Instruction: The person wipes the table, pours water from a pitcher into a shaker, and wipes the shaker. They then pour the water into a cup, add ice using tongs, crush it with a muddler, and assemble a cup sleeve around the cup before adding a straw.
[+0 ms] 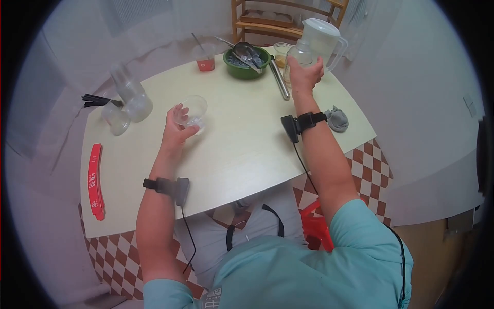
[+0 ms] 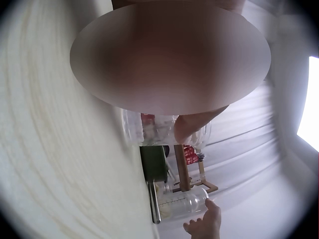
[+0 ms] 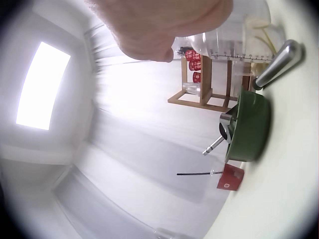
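Observation:
My left hand grips a clear plastic cup over the left middle of the table, thumb and fingers around its side. In the left wrist view a blurred oval covers most of that hand, and part of the cup shows below it. At the far right my right hand is beside a clear jar with measuring marks. Seen from the left wrist, its fingers are spread and the thumb is close to the jar's top. In the right wrist view the hand overlaps the jar.
Behind stand a green bowl of metal tools, a red-labelled cup and a lidded pitcher. A metal rod and grey cloth lie right. Clear cups, black straws and a red strip occupy the left.

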Demonstrator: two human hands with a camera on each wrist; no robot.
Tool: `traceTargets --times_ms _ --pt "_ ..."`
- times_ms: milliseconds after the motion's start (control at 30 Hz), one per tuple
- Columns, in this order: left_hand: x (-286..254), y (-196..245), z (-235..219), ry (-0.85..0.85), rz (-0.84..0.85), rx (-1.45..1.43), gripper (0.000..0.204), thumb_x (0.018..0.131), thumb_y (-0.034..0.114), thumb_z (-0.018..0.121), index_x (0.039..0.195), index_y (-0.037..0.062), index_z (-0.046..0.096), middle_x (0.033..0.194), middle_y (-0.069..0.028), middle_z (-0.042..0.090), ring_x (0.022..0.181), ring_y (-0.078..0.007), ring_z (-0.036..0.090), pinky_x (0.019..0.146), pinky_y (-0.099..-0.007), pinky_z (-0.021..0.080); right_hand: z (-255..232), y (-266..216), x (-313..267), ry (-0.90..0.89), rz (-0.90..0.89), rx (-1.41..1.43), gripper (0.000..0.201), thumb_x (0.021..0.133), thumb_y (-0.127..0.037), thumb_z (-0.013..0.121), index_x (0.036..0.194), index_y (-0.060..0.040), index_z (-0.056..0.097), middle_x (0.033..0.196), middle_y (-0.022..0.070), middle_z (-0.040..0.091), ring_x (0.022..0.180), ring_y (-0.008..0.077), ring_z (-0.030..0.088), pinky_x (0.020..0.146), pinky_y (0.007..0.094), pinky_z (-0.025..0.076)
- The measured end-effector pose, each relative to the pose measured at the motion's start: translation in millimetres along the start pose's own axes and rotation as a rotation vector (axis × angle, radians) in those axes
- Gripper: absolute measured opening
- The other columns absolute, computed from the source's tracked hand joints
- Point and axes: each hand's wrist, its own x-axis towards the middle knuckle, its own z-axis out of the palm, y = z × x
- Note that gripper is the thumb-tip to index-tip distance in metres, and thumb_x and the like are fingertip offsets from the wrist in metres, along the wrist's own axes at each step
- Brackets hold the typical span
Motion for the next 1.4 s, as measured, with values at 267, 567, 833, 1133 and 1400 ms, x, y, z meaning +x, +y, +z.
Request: traceTargets --times_ms 267,567,833,1133,1400 --pt "0 2 -5 -0.010 -0.009 0.001 0.089 0.071 -0.001 0.063 0.152 0.0055 0.029 0.151 -0.0181 0.038 0.140 -0.0325 0.035 0.114 -0.0437 0.033 18 50 64 -0.339 -0.108 -0.009 0.110 0.070 -0.049 0.086 0.151 -0.0043 0.027 0.146 0.0273 0.043 0.135 0.0405 0.044 0.112 0.0465 0.039" --pt "8 -8 -15 0.173 0.008 -0.065 0.062 0.081 -0.011 0.048 0.140 0.0032 0.040 0.136 -0.0108 0.050 0.125 -0.0208 0.050 0.090 -0.0266 0.044 -21 38 58 -0.372 -0.100 -0.106 0.099 0.076 -0.039 0.086 0.145 0.0034 0.029 0.137 0.0243 0.052 0.126 0.0318 0.054 0.105 0.0381 0.044" --pt "12 -3 -31 0.605 0.105 -0.120 0.022 0.085 -0.006 0.054 0.104 0.0024 0.060 0.097 -0.0058 0.062 0.088 -0.0131 0.061 0.074 -0.0258 0.047 -104 14 -8 -0.447 -0.062 -0.103 0.091 0.078 -0.037 0.084 0.142 0.0034 0.033 0.130 0.0236 0.058 0.119 0.0300 0.061 0.101 0.0374 0.048" --pt "1 31 -14 0.777 0.450 0.012 0.016 0.085 -0.005 0.055 0.097 0.0018 0.061 0.092 -0.0032 0.063 0.083 -0.0108 0.059 0.077 -0.0246 0.048 -96 -9 -84 -0.856 -0.159 0.222 0.094 0.077 -0.039 0.088 0.142 0.0018 0.034 0.132 0.0193 0.058 0.120 0.0262 0.060 0.103 0.0371 0.048" --pt "-12 102 79 0.019 0.578 0.383 0.037 0.091 0.011 0.068 0.126 0.0053 0.058 0.118 -0.0080 0.066 0.109 -0.0168 0.060 0.091 -0.0309 0.049 -65 -25 -131 -0.942 -0.114 0.414 0.091 0.076 -0.037 0.089 0.140 -0.0005 0.035 0.132 0.0163 0.057 0.120 0.0235 0.058 0.103 0.0375 0.047"
